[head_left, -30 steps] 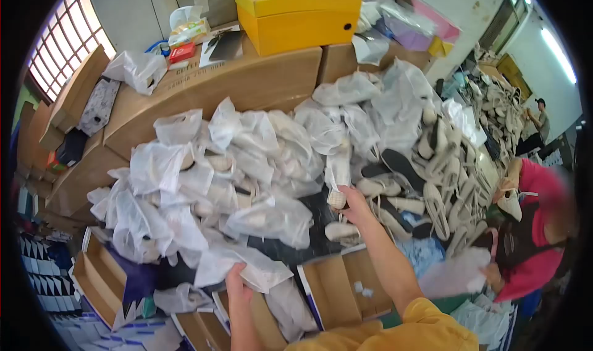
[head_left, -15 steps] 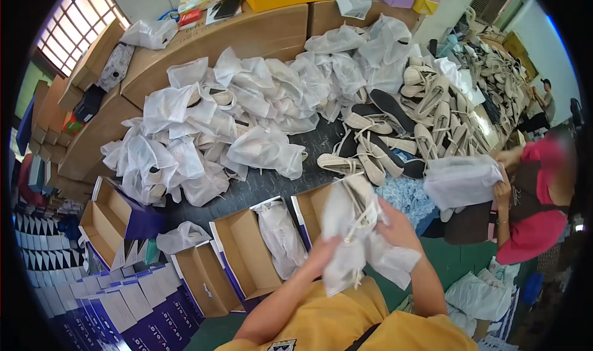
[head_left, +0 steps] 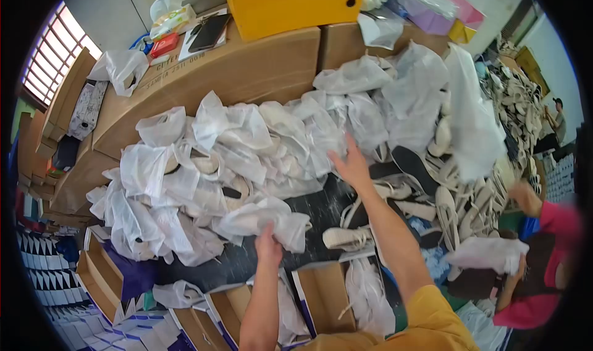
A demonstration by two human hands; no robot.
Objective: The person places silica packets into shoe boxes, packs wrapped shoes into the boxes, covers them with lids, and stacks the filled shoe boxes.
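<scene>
My left hand [head_left: 269, 245] is at the near edge of a pair of shoes in a white translucent bag [head_left: 262, 219], its fingers closed on the plastic. Farther forward and to the right, my right hand [head_left: 353, 164] reaches out with fingers apart and nothing in it. It is close to the right part of a heap of bagged shoes [head_left: 321, 129]. Below my arms, another bagged pair [head_left: 370, 298] lies beside an open cardboard shoebox [head_left: 325, 295].
Loose beige shoes [head_left: 454, 209] pile up on the right of the dark table [head_left: 204, 267]. More open boxes [head_left: 102, 271] line its near side. Brown cartons [head_left: 235, 67] stand behind, under a yellow box [head_left: 293, 8]. A co-worker in a pink sleeve [head_left: 525, 311] holds a white bag [head_left: 488, 254].
The bagged shoes I held are down beside the shoebox, and my hands have moved forward to the heap. The view has tilted up. The co-worker's one hand has lifted off the bag.
</scene>
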